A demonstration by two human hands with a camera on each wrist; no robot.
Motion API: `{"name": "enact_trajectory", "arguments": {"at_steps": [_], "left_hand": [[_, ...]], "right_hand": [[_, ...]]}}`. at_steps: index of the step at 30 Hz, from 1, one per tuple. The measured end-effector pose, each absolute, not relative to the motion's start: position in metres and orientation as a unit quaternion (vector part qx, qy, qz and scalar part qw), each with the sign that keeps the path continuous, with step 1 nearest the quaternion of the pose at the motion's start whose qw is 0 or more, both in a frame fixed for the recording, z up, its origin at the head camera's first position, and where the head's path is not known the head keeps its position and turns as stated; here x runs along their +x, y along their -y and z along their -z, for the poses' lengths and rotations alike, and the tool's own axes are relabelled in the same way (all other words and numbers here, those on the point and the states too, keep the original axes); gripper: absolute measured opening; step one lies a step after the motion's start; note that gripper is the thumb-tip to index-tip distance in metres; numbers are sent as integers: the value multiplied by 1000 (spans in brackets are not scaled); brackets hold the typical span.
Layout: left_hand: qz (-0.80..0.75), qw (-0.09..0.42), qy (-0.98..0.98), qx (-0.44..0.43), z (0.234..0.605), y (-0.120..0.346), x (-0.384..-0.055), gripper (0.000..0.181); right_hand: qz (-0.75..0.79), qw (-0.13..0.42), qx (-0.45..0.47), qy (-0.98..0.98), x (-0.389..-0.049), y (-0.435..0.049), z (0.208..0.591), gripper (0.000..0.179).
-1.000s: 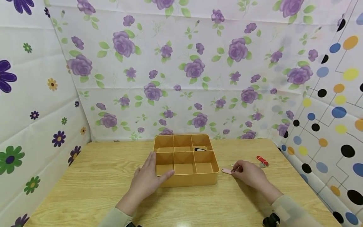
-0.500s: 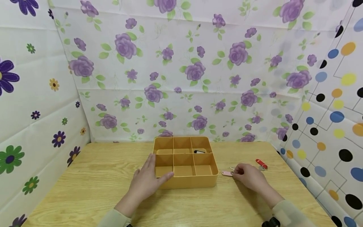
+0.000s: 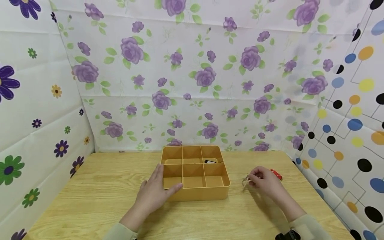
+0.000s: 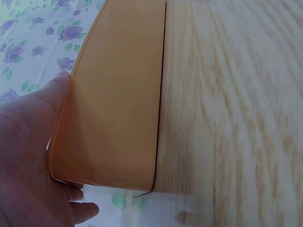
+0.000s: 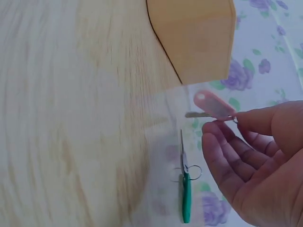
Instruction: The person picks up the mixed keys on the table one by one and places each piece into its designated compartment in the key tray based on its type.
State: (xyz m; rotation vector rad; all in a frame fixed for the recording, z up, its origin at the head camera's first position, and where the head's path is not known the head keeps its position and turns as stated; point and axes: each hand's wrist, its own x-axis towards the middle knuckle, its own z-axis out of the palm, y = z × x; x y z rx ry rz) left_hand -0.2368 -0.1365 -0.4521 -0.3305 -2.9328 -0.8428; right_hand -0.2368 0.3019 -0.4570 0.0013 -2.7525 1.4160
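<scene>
A yellow-orange box (image 3: 198, 193) with several compartments stands on the table. At its near left corner rests my left hand (image 3: 154, 190), fingers straight along the left side and thumb over the front rim; the left wrist view shows that thumb against the box wall (image 4: 113, 104). Right of the box, my right hand (image 3: 265, 181) pinches the small ring of a key (image 5: 196, 114) with a pink tag (image 5: 213, 104), thumb against fingertips. The key and tag hang just above the table, out from the fingertips.
A red tag (image 3: 276, 174) lies behind my right hand, partly covered by it. The right wrist view has a green-handled key-like piece (image 5: 186, 198) with a ring. A black-and-white item (image 3: 210, 162) lies in the back right compartment. A flowered cloth (image 3: 192, 100) hangs behind.
My right hand has lifted the pink-tagged key off the table and turned it, moving slightly up and right. The left hand stays at the box corner.
</scene>
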Motion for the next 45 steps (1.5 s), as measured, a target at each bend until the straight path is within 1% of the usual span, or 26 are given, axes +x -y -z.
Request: {"name": "enact_trajectory", "arguments": {"at_steps": [7,14,24,29,33,45], "left_hand": [[275,32,955,-110,454,135,-238,133],[272,36,955,-109,451,137,-239,134],[270,34,956,-111,451,135,-240,133],[268,41,956,-113,448,136,-242,133],[267,35,956,-111,448,136,-241,135],[271,31,956,-108,453,135,-239,133]], "right_hand": [[-533,15,-16,846,-238,-301,465,19],[-556,27,-23,830,-243,-300,467,21],[-592,46,-38,804,-242,-297,451,26],[-591,70,-33,803,-245,-295,439,28],[-605,81,-23,792,-244,-289,433,29],[-620,73,30,781,-246,-260,428,28]]}}
